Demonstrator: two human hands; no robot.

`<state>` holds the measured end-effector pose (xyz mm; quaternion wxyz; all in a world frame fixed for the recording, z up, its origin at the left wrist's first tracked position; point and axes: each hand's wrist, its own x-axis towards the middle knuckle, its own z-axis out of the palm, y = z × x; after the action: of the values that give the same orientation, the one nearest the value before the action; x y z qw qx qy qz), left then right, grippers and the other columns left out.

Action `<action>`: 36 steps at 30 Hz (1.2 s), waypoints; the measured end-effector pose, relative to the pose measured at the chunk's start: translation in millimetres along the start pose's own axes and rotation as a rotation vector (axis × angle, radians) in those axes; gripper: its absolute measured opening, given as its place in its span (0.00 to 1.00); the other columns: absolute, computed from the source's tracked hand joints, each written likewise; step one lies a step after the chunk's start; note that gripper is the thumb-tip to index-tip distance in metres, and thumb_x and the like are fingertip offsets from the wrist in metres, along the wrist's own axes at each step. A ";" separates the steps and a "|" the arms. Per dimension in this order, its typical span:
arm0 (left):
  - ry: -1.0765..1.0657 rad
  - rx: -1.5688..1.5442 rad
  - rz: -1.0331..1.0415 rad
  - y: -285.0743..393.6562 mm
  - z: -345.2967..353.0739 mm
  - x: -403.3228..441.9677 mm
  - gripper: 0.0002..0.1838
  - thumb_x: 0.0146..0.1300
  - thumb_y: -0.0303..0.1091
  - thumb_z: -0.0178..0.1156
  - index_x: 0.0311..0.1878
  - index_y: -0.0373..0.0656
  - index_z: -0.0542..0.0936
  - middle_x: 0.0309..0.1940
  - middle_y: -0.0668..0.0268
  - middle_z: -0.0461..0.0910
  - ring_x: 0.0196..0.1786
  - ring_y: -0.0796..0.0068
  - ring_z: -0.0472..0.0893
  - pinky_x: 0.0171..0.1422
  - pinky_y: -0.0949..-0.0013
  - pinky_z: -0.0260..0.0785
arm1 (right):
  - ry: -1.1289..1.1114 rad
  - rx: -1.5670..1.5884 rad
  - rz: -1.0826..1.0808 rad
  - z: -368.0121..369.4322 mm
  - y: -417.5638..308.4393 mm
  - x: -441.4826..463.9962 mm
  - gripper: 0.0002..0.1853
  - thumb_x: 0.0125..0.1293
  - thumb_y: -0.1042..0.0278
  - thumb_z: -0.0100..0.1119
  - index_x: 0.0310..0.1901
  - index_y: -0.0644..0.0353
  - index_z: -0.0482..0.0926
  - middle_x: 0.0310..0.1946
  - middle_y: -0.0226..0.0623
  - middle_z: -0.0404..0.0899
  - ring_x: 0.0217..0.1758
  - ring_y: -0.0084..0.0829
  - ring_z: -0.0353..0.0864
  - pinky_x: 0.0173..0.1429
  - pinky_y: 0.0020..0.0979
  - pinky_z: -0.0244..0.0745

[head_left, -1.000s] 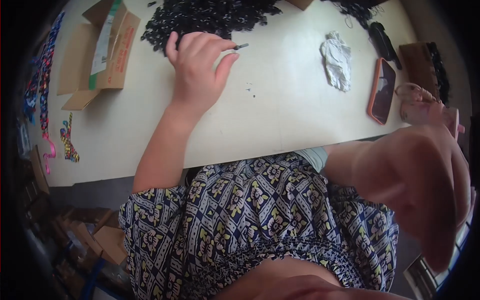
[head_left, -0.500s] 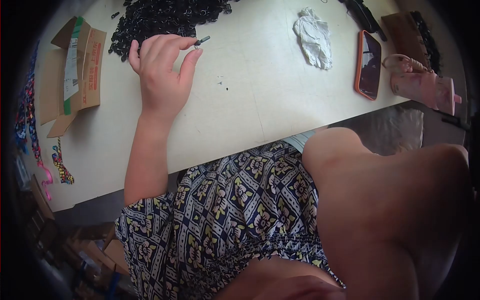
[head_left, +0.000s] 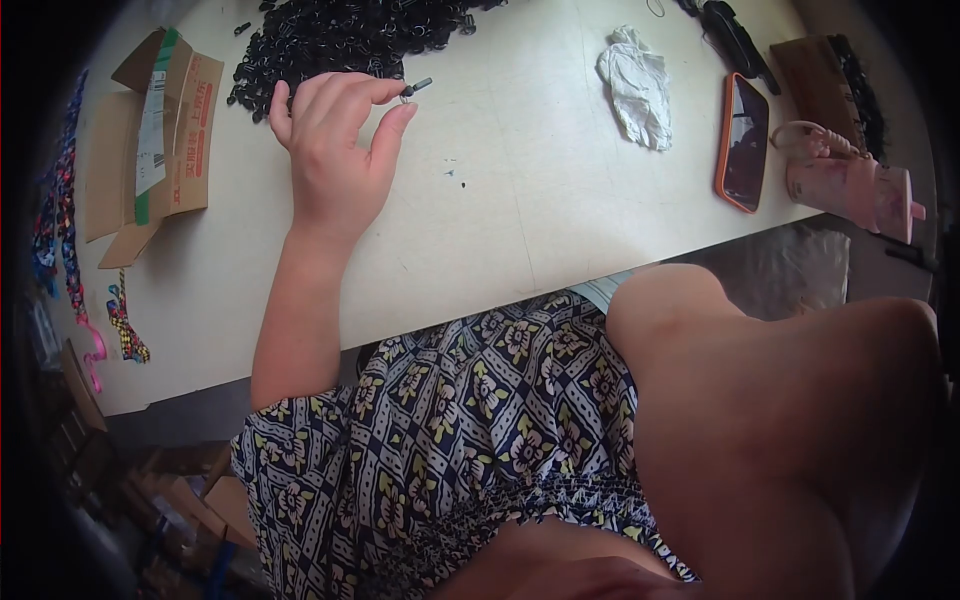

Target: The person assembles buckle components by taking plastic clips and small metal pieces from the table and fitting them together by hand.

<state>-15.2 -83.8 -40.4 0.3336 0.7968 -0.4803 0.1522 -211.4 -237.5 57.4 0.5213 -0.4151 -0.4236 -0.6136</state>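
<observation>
Left hand (head_left: 335, 160) pinches a black fitting (head_left: 418, 87), maybe a clasp, beside the dark heap (head_left: 330, 45) toward the table's (head_left: 530, 190) far edge.

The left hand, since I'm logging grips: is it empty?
No: the left hand holds a small dark piece near the black pile.

Left of the orange-cased phone (head_left: 742, 143): wide open tabletop (head_left: 540, 190) reaching to the left hand (head_left: 345, 150), passable low, only small specks (head_left: 463, 184). Hand's small black clip (head_left: 418, 88) juts into that lane. Crumpled white wad (head_left: 637, 90) sits near phone's left. Far left of phone: black clip heap (head_left: 340, 40), then cardboard box (head_left: 170, 150). Right of phone's tight: pink tumbler (head_left: 862, 192), carton (head_left: 815, 85).
</observation>
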 end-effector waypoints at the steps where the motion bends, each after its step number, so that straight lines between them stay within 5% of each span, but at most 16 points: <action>1: -0.001 0.002 0.000 -0.4 0.4 0.2 0.07 0.57 0.34 0.68 0.38 0.48 0.83 0.37 0.74 0.81 0.50 0.72 0.76 0.74 0.51 0.41 | 0.003 0.001 -0.006 0.1 0.5 -0.3 0.08 0.57 0.75 0.64 0.39 0.54 0.81 0.22 0.22 0.73 0.24 0.16 0.75 0.41 0.22 0.78; 36: -0.005 -0.009 -0.010 -1.8 0.6 -0.7 0.07 0.56 0.34 0.69 0.37 0.48 0.83 0.37 0.74 0.81 0.51 0.71 0.76 0.74 0.50 0.41 | 0.010 -0.016 0.009 1.4 4.8 -3.2 0.09 0.54 0.75 0.67 0.37 0.56 0.81 0.23 0.27 0.75 0.25 0.20 0.77 0.37 0.24 0.77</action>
<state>-14.0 -83.2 -41.9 0.3366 0.7980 -0.4780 0.1463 -206.1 -235.7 55.1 0.5226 -0.4180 -0.4144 -0.6167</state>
